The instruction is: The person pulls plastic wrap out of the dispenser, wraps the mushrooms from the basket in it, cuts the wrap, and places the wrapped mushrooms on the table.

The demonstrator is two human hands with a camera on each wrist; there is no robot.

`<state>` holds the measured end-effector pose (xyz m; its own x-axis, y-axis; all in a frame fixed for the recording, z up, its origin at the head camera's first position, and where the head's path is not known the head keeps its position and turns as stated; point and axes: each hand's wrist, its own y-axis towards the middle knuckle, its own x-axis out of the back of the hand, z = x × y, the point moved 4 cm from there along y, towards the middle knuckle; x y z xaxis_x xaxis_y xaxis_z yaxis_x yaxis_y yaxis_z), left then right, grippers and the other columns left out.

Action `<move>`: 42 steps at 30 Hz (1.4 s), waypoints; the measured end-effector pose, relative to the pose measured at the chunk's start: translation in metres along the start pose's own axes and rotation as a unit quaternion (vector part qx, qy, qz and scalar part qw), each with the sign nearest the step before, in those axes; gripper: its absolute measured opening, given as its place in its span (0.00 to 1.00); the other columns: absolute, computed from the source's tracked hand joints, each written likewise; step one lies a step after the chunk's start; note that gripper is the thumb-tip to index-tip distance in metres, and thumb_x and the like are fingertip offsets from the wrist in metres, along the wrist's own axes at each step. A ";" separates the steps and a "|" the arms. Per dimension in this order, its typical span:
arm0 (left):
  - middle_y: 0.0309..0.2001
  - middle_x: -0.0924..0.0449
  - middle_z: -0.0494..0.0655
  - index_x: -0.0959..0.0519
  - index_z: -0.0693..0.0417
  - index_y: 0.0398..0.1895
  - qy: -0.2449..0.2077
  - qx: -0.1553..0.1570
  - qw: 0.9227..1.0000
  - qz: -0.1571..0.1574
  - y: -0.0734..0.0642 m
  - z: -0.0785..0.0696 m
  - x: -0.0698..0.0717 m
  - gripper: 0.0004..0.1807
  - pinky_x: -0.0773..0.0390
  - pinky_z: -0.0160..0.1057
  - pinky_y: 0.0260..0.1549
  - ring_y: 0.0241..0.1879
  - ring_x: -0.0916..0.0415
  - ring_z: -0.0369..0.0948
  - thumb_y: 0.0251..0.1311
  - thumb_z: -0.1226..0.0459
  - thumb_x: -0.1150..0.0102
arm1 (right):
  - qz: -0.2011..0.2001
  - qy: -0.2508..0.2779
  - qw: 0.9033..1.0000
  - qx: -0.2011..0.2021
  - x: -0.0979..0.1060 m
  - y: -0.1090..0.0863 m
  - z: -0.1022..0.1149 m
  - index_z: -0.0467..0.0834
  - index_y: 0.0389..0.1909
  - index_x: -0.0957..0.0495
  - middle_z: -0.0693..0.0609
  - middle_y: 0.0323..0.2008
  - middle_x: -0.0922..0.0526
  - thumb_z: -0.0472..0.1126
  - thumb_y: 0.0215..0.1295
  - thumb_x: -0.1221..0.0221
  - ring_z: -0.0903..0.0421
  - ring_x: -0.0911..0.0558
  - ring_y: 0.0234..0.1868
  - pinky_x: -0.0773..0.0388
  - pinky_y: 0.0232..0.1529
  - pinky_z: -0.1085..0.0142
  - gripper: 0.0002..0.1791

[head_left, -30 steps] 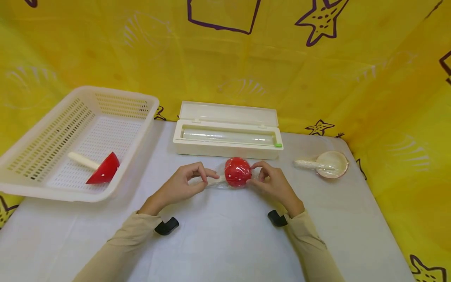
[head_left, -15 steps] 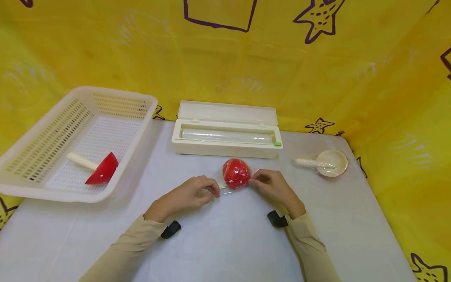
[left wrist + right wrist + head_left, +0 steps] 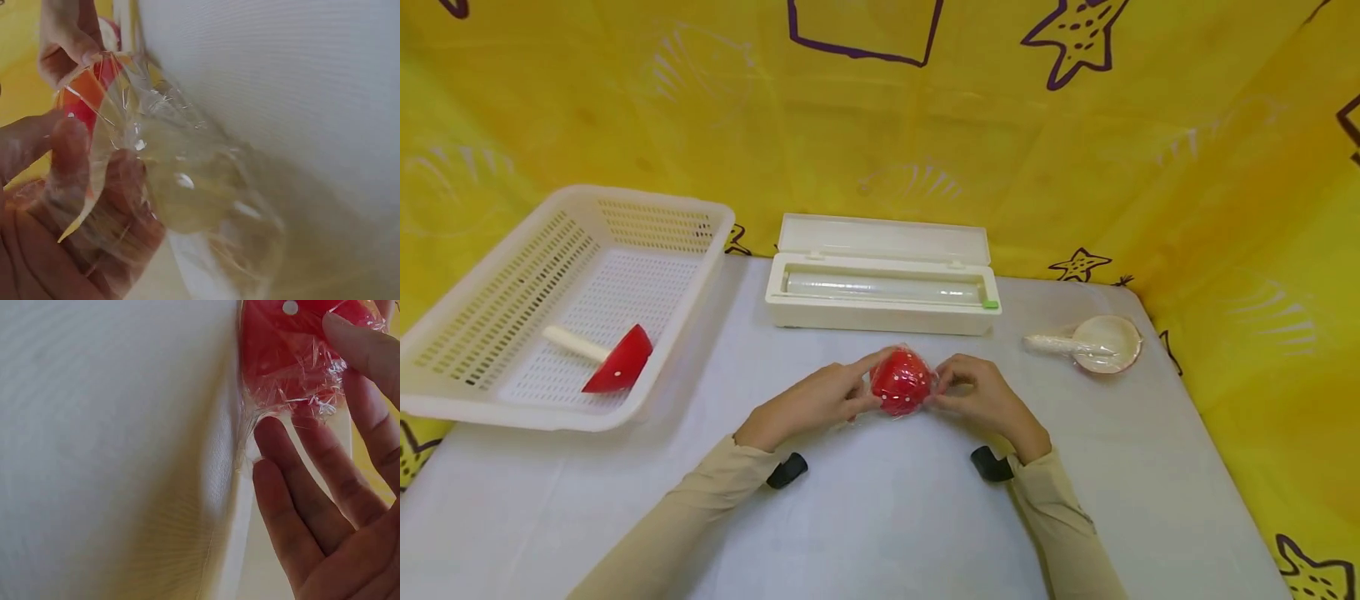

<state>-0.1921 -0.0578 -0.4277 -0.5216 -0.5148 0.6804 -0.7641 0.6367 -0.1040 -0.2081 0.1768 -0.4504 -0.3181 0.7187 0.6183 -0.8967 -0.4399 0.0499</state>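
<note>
The location is a curtained tabletop booth of the improvised studio type; a yellow printed curtain closes off the rear and both sides, bearing dark-outlined starfish and pale shell outlines; a white-covered table forms the work surface; a cling-film dispenser and a perforated plastic basket are kitchen-type goods, set out on the table; black wrist-worn camera mounts indicate a recording set-up; the room beyond the curtain is hidden.
</note>
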 end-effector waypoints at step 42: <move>0.21 0.36 0.41 0.36 0.56 0.47 0.066 0.009 0.998 -0.013 -0.016 0.006 -0.018 0.12 0.39 0.30 0.20 0.20 0.41 0.35 0.63 0.69 0.49 | 0.106 0.097 0.980 -0.137 -0.010 -0.007 0.008 0.40 0.70 0.39 0.39 0.60 0.27 0.55 0.67 0.39 0.46 0.23 0.56 0.22 0.56 0.55 0.38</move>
<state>-0.1724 -0.0622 -0.4422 -0.4480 -0.4504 0.7723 -0.7836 0.6136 -0.0967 -0.1962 0.1686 -0.4511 -0.5357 0.7266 0.4303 -0.8442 -0.4491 -0.2927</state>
